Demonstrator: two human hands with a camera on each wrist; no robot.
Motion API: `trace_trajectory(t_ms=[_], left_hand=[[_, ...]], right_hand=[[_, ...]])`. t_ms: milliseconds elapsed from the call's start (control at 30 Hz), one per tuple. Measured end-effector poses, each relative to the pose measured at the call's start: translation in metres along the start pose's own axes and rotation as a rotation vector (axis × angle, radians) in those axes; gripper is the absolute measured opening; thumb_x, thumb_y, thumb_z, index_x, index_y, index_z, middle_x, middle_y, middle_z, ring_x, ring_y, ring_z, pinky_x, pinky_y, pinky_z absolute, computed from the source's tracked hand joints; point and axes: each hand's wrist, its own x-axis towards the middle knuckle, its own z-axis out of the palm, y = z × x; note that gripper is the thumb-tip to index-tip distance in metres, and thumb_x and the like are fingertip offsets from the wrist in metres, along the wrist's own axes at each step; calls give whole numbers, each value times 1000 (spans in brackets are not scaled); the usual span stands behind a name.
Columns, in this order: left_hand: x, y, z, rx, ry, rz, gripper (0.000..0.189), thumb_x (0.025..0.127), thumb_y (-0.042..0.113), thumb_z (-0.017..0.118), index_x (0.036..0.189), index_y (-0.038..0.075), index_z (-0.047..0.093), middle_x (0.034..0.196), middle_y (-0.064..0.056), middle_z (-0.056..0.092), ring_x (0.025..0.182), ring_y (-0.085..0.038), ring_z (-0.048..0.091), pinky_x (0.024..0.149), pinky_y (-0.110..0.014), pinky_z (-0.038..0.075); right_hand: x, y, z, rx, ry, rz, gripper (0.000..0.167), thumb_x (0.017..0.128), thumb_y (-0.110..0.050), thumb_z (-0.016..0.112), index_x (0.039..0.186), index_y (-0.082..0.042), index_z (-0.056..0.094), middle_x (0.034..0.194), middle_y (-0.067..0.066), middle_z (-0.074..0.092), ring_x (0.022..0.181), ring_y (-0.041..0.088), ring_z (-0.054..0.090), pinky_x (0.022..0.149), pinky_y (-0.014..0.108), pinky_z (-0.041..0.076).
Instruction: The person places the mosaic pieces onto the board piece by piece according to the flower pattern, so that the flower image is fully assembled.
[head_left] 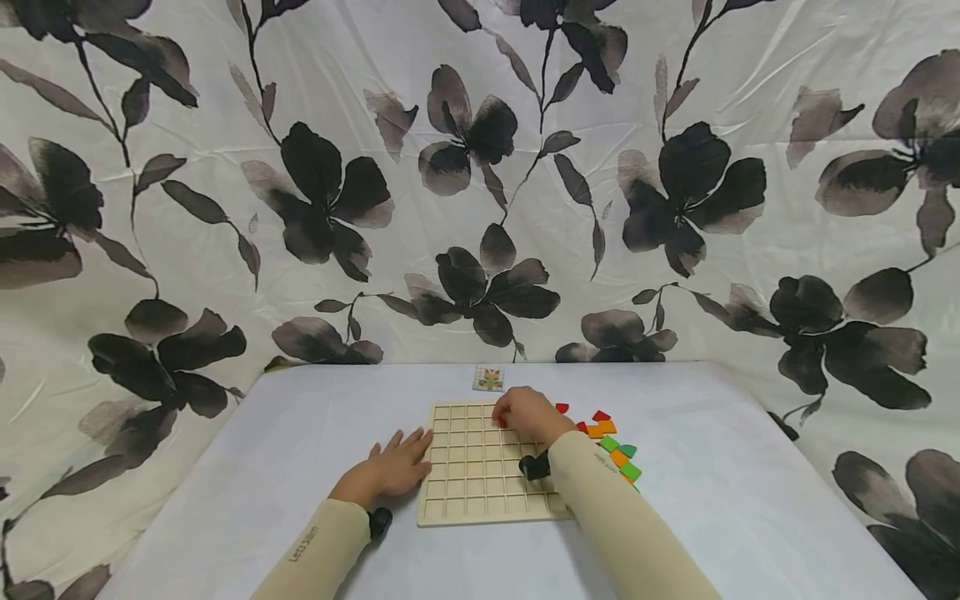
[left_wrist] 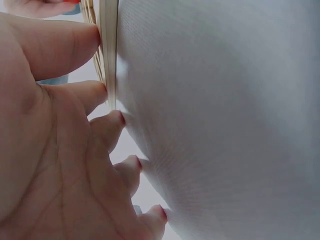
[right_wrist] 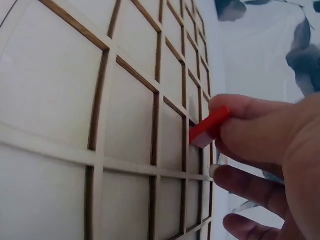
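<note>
A pale wooden grid board (head_left: 480,467) lies on the white table, its square cells marked off by raised strips. Along its left edge rests my left hand (head_left: 393,468), fingers spread; in the left wrist view the thumb and index fingertip (left_wrist: 95,95) touch the board's side while other fingertips meet the tabletop. My right hand (head_left: 531,414) is over the far part of the board. Between thumb and finger it pinches a small red block (right_wrist: 209,127), tilted with one end at a cell in the right wrist view. The block's exact shape is partly hidden by the fingers.
Right of the board lie several loose pieces: red (head_left: 602,416), orange (head_left: 607,427), and green (head_left: 630,472); the right forearm covers some. A small patterned card (head_left: 489,378) lies beyond the board. Behind the table hangs a floral cloth (head_left: 465,208).
</note>
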Motion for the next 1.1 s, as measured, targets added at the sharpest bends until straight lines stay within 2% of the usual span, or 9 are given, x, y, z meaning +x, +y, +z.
trace_trajectory(t_ms=[133, 267, 467, 600, 700, 900, 1033, 1100], left_hand=[[1, 2, 1, 5, 9, 2, 59, 100, 34, 43, 153, 12, 29, 162, -11, 23, 149, -42, 11, 116, -67, 6], [1, 5, 1, 7, 13, 2, 59, 100, 34, 44, 153, 12, 29, 161, -11, 23, 149, -42, 12, 116, -66, 6], [1, 4, 1, 7, 7, -8, 59, 100, 35, 43, 153, 12, 29, 162, -10, 22, 149, -41, 11, 116, -66, 5], [2, 2, 2, 3, 7, -3, 59, 100, 34, 43, 153, 12, 29, 162, -10, 22, 149, -42, 11, 116, -66, 5], [1, 1, 3, -2, 13, -2, 59, 100, 34, 43, 153, 12, 29, 162, -11, 23, 149, -42, 11, 116, -67, 5], [0, 1, 3, 5, 19, -1, 58, 100, 34, 43, 153, 13, 30, 161, -11, 24, 149, -43, 12, 115, -67, 6], [-3, 2, 0, 1, 21, 4, 58, 100, 32, 44, 152, 12, 31, 161, -12, 24, 148, -44, 12, 115, -68, 6], [-4, 3, -1, -3, 23, 7, 58, 100, 32, 45, 152, 11, 32, 161, -13, 24, 148, -44, 12, 115, -68, 6]], right_hand=[[1, 1, 4, -44, -22, -37, 15, 94, -15, 61, 94, -16, 76, 99, -3, 71, 101, 19, 63, 91, 39, 51], [-1, 9, 7, -38, 32, -49, 14, 92, -12, 62, 86, -15, 75, 89, -4, 69, 89, 17, 62, 83, 36, 52], [-7, 14, 8, 1, 99, 6, 10, 91, -16, 66, 83, -15, 72, 86, -2, 69, 82, 16, 61, 80, 36, 51], [-6, 15, 12, -2, 111, 42, 9, 92, -21, 67, 85, -17, 72, 89, -2, 68, 83, 16, 62, 80, 37, 51], [-6, 16, 13, -20, 110, 35, 8, 91, -22, 67, 85, -19, 71, 89, -2, 66, 82, 16, 61, 78, 37, 51], [-10, 22, 11, -10, 88, 17, 11, 93, -18, 64, 96, -18, 74, 94, 0, 65, 86, 17, 60, 81, 38, 50], [-16, 32, 1, 8, 127, 58, 18, 95, -15, 62, 109, -17, 72, 95, 2, 65, 85, 18, 59, 81, 38, 50], [-19, 37, -7, -13, 147, 99, 19, 94, -15, 62, 111, -16, 71, 96, 3, 66, 86, 19, 60, 82, 40, 51]])
